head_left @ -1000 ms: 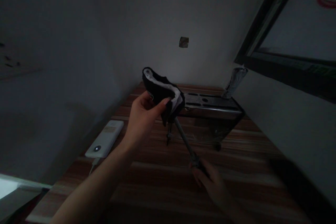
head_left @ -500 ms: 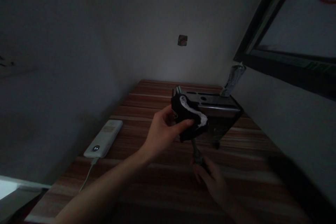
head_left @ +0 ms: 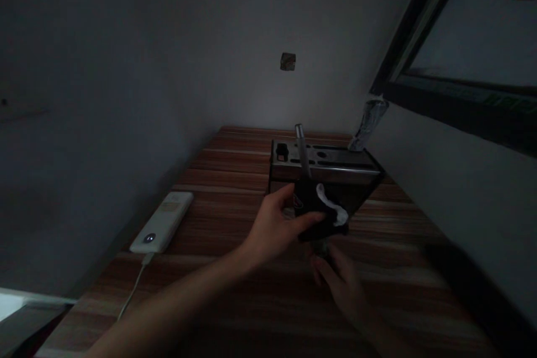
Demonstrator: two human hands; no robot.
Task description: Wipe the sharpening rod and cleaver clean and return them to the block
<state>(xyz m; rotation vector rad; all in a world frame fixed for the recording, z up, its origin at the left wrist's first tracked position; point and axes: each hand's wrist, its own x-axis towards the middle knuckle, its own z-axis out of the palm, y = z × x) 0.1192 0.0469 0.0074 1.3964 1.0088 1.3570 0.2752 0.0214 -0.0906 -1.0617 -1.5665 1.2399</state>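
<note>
While the left hand (head_left: 276, 225) pinched black cloth (head_left: 309, 198) against a rod (head_left: 304, 154) aimed toward twelve o'clock, the right hand (head_left: 340, 281) gripped its near end, seemingly best held steady.

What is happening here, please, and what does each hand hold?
A person's left hand pinches a black cloth with a white strip. The right hand, lower down, grips what looks like the near end of a rod. The rod's far end sticks out beyond the cloth, in front of a metal stand on the table. To the left lies a white device with a cable.
</note>
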